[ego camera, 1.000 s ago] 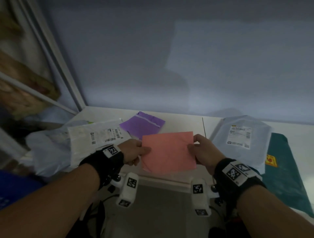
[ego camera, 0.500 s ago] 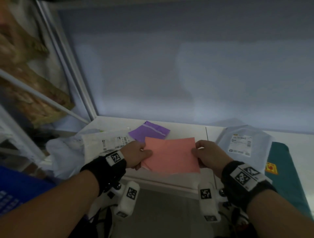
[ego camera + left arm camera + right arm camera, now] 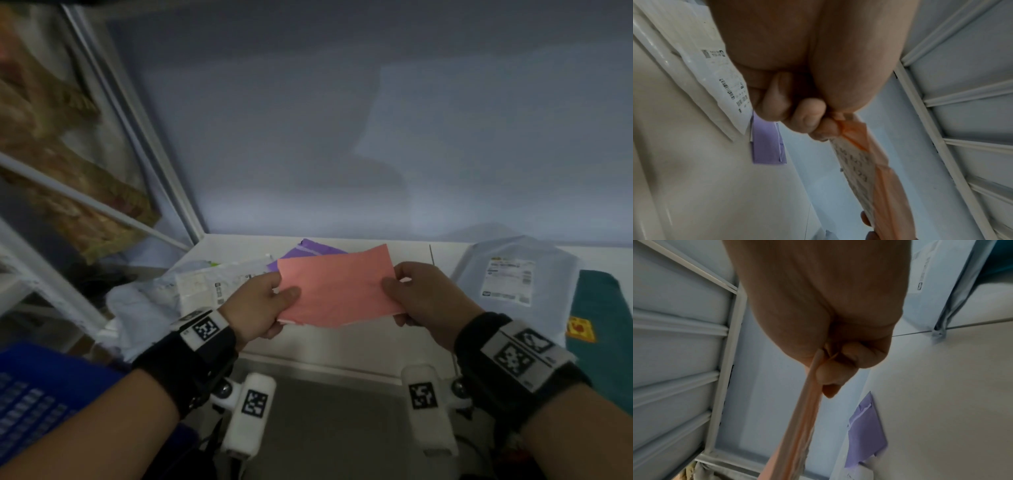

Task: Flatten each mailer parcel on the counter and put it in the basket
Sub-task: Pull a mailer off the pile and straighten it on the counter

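Observation:
A flat pink mailer (image 3: 337,286) hangs in the air above the counter's front edge, held between both hands. My left hand (image 3: 258,305) pinches its left edge, thumb on top. My right hand (image 3: 416,296) pinches its right edge the same way. The left wrist view shows the pink mailer (image 3: 877,177) edge-on with a printed label on its underside; in the right wrist view the pink mailer (image 3: 797,426) is a thin strip. On the white counter (image 3: 407,253) lie a purple mailer (image 3: 308,248), a white labelled mailer (image 3: 212,284), a grey labelled mailer (image 3: 513,274) and a teal mailer (image 3: 606,315). A blue basket (image 3: 37,394) sits low at the left.
A white metal frame post (image 3: 137,126) rises at the counter's left end, with shelving and crumpled brown material behind it. A pale blue wall (image 3: 342,137) backs the counter. Crumpled white plastic (image 3: 137,308) hangs off the counter's left corner.
The pink mailer has risen a little and tilted, its right end now higher. Both hands keep their hold. The view has swung left and the blue basket has come into view.

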{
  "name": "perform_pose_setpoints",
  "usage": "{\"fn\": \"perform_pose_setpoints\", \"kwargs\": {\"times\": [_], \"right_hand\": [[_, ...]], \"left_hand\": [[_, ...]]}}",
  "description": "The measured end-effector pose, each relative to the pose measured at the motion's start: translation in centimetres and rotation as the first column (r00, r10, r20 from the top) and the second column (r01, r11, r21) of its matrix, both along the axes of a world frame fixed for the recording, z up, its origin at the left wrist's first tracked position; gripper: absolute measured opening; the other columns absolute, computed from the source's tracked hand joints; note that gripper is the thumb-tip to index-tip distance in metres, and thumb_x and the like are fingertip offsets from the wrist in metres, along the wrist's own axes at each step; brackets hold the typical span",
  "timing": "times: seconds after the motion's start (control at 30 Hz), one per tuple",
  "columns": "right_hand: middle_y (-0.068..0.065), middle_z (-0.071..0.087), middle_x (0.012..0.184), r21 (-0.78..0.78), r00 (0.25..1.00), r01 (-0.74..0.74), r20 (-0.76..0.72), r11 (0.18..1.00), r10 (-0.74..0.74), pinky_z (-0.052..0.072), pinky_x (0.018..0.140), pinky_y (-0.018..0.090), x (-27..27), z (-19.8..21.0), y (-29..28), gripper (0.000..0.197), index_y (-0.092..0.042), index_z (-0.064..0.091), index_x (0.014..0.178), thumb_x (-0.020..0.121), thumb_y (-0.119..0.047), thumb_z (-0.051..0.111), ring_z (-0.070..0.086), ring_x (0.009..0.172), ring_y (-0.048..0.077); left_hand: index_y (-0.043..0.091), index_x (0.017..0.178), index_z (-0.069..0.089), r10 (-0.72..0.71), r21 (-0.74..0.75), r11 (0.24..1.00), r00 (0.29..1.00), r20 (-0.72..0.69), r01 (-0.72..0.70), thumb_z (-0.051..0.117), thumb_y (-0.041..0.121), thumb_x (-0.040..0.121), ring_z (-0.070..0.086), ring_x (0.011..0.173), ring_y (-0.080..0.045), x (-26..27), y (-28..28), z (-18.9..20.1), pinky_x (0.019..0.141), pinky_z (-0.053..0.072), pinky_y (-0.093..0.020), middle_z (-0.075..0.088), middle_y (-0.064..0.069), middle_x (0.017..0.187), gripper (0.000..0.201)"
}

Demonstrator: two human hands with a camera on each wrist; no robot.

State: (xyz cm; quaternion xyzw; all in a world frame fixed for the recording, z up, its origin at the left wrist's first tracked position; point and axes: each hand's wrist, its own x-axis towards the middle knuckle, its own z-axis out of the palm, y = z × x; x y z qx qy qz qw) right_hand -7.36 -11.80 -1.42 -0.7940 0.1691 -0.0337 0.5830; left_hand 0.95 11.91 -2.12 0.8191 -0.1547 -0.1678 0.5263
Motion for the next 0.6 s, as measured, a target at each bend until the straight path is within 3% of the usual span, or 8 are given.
{"fn": "perform_pose_setpoints", "kwargs": {"times": [0.07,0.17,0.33,0.47,0.6], "right_hand": [[0.009,0.053,0.049,0.032,1.000,0.025,0.005,0.999,-0.025,0.034,0.046,0.026,0.7,-0.2,0.1,0.019,0.006,0.057,0.092,0.097,-0.012,0.054,0.048,0.037,0.016],[0.015,0.053,0.059,0.150,1.000,0.007,-0.019,0.989,-0.004,0.032,0.049,0.027,1.3,-0.2,0.5,0.014,-0.001,0.056,0.092,0.099,-0.013,0.054,0.047,0.043,0.018],[0.005,0.055,0.057,0.339,0.996,0.010,-0.085,0.941,0.020,0.032,0.042,0.021,1.8,1.4,1.4,0.004,-0.006,0.055,0.099,0.098,-0.009,0.057,0.048,0.046,0.014],[0.011,0.048,0.062,0.182,0.999,-0.021,-0.030,0.983,0.027,0.026,0.038,0.020,3.8,4.0,4.1,0.010,-0.006,0.054,0.089,0.096,0.000,0.053,0.040,0.046,0.015],[0.011,0.048,0.060,0.042,0.991,-0.120,0.065,0.992,0.117,0.028,0.038,0.020,6.6,7.6,8.7,0.012,-0.003,0.057,0.086,0.093,0.005,0.053,0.041,0.042,0.015]], "left_hand": [[-0.002,0.094,0.055,0.004,0.001,1.000,1.000,0.011,-0.004,0.052,0.016,0.099,0.032,0.039,-0.015,0.1,0.1,0.2,0.039,0.021,-0.018,0.048,-0.015,0.057,0.019],[0.010,0.084,0.054,0.018,-0.001,1.000,1.000,0.006,-0.018,0.050,0.014,0.100,0.032,0.038,-0.015,0.3,0.5,0.8,0.039,0.020,-0.017,0.048,-0.017,0.059,0.017],[0.008,0.082,0.047,0.076,-0.037,0.996,0.997,0.022,-0.075,0.050,0.013,0.099,0.031,0.034,-0.014,1.5,1.6,3.3,0.038,0.021,-0.015,0.043,-0.008,0.050,0.018],[0.001,0.094,0.054,0.055,0.015,0.998,0.993,0.106,-0.057,0.051,0.017,0.099,0.037,0.034,-0.018,2.6,4.4,6.0,0.038,0.028,-0.018,0.048,-0.008,0.048,0.017],[0.012,0.078,0.051,0.151,0.040,0.986,0.971,0.188,-0.161,0.053,0.019,0.098,0.039,0.034,-0.017,3.0,9.6,8.3,0.037,0.029,-0.019,0.047,-0.004,0.043,0.022]]}}
